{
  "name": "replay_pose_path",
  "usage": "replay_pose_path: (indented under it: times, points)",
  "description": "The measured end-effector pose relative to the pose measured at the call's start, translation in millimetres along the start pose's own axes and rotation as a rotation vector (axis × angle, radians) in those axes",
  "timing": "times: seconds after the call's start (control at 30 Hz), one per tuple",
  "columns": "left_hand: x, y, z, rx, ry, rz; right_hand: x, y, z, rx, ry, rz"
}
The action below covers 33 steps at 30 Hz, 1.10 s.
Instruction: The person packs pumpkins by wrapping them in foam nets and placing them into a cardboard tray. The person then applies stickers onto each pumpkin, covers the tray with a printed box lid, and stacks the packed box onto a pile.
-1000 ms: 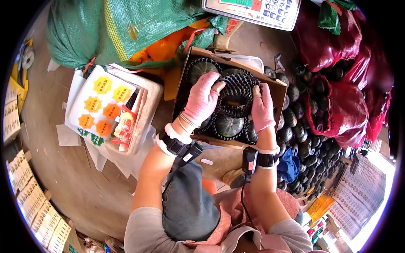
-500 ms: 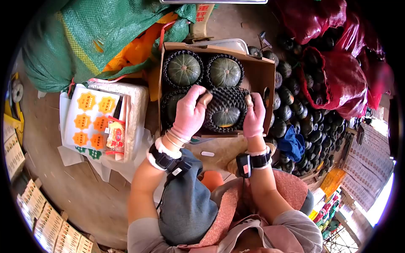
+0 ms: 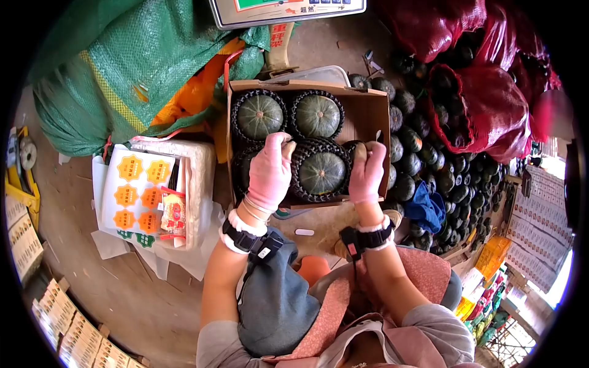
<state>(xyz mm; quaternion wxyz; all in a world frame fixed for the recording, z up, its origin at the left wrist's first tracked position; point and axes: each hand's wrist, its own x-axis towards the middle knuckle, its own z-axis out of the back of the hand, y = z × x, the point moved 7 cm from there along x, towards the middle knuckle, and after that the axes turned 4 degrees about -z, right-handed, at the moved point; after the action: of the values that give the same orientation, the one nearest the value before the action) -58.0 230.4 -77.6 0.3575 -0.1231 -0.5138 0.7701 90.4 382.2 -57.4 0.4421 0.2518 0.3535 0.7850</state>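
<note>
A cardboard box [image 3: 368,116] holds several dark green squashes in black foam nets. My left hand [image 3: 271,172], in a pink glove, has its fingers closed at the left edge of the net round the front middle squash [image 3: 322,173]. On that squash's right side, my right hand [image 3: 367,172], gloved too, pinches the black netting [image 3: 350,150]. Behind these hands sit two netted squashes, one at the back left [image 3: 260,115] and one at the back middle [image 3: 317,115]. The front left squash is partly hidden by my left hand.
Left of the box, a white foam box [image 3: 201,178] carries a sticker sheet [image 3: 130,190] and a red packet [image 3: 173,211]. A green sack [image 3: 123,67] lies behind it. A scale [image 3: 288,11] stands at the top. Loose squashes [image 3: 454,184], a blue cloth [image 3: 425,207] and red net sacks [image 3: 485,104] lie right.
The black net between my hands has come down around the front middle squash, whose top now shows fully. My hands have moved to the squash's two sides.
</note>
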Motion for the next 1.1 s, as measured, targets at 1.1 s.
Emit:
replay_pose_path:
  times: [1.1]
  points:
    - [-3,-81,-7,-0.573,0.498,-0.313,-13,34,10,0.752,0.491,-0.391]
